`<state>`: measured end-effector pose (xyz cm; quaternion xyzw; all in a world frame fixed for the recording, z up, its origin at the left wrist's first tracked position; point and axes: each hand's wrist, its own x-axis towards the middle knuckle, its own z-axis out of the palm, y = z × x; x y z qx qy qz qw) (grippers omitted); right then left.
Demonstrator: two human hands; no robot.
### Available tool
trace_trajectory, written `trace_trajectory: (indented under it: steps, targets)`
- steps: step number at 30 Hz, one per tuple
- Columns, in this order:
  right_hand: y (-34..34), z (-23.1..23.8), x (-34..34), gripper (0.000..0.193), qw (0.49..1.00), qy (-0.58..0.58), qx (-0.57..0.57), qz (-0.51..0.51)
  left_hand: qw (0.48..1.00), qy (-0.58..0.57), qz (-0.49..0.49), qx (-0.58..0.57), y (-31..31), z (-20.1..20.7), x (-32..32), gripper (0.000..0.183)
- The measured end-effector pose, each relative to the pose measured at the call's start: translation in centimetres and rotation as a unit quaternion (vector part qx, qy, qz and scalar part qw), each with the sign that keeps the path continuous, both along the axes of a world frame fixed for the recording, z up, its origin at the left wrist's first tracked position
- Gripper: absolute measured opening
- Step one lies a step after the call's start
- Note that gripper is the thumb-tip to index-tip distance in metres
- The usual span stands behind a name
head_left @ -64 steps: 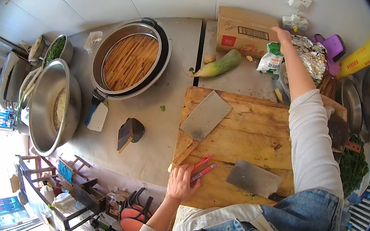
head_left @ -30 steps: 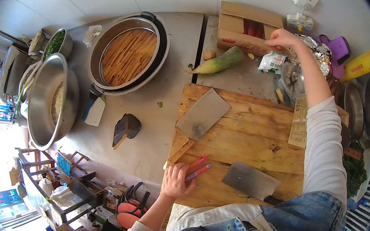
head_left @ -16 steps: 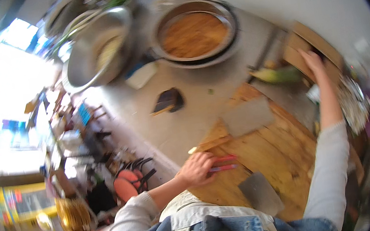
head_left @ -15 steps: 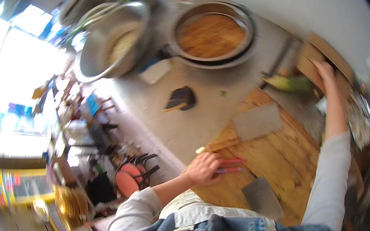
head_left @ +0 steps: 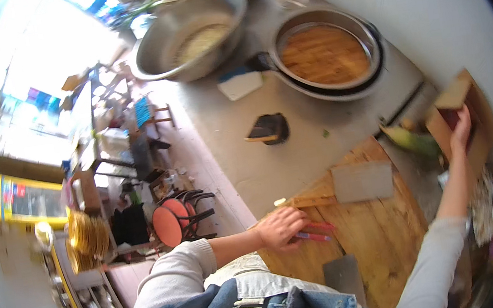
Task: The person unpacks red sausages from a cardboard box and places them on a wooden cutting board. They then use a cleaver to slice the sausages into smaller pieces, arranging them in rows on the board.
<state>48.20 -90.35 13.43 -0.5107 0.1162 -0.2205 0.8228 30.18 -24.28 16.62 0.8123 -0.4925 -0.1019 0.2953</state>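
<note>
My left hand (head_left: 282, 228) is closed over the near left part of a wooden board (head_left: 373, 224). Slim red and purple sticks (head_left: 315, 232) poke out past its fingers; I cannot make out their exact kind. At the far right, my right hand (head_left: 460, 129) reaches into an open cardboard box (head_left: 484, 133). Its fingers are partly hidden by the box, and a bit of something red shows beside them. Two flat grey metal blades (head_left: 362, 182) lie on the board, one at its far edge and one (head_left: 343, 278) close to my body.
A green corn cob (head_left: 414, 142) lies left of the box. Farther back stand a round pan (head_left: 332, 93) with an orange-brown layer and a large metal basin (head_left: 151, 60). A dark scraper-like tool (head_left: 269, 129) rests on the metal table (head_left: 222, 157). Red stools (head_left: 171, 222) stand at left.
The view has swung, so the table things sit farther right in the picture. My right hand stays at the box, its fingers inside. My left hand keeps hold of the red and purple sticks.
</note>
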Motion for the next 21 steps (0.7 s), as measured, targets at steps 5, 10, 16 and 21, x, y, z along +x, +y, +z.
trace_trajectory:
  steps: [5,10,16,21]
  targets:
    - [-3.1,-0.8,1.3,0.070,0.753,0.452,-0.453,-0.154,0.999,0.009,0.011,0.045,-0.5,0.7,0.1,0.057]
    - [-1.4,0.6,3.2,0.120,0.646,0.627,-0.413,-0.138,0.999,-0.010,0.013,0.043,-1.3,0.9,0.3,0.059]
    - [1.3,3.1,4.3,0.125,0.609,0.672,-0.389,-0.163,0.998,-0.016,0.009,0.052,-1.3,0.7,0.4,0.058]
    - [-0.1,2.4,4.5,0.117,0.624,0.652,-0.395,-0.171,0.998,-0.017,0.013,0.053,-1.4,0.6,0.3,0.057]
